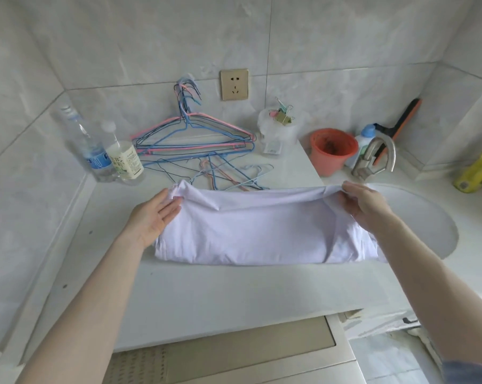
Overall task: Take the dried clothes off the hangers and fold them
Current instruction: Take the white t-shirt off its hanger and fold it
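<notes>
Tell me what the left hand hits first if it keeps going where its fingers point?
The left hand holds the white garment; beyond it, probably the loose hangers, though depth is unclear.

Blue-grey sleeve [469, 371] on R arm, forearms [95, 286] bare

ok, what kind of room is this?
Probably a home laundry or bathroom nook: tiled walls, a sink with a metal faucet, and wire hangers piled on the counter behind the white garment being folded.
</notes>
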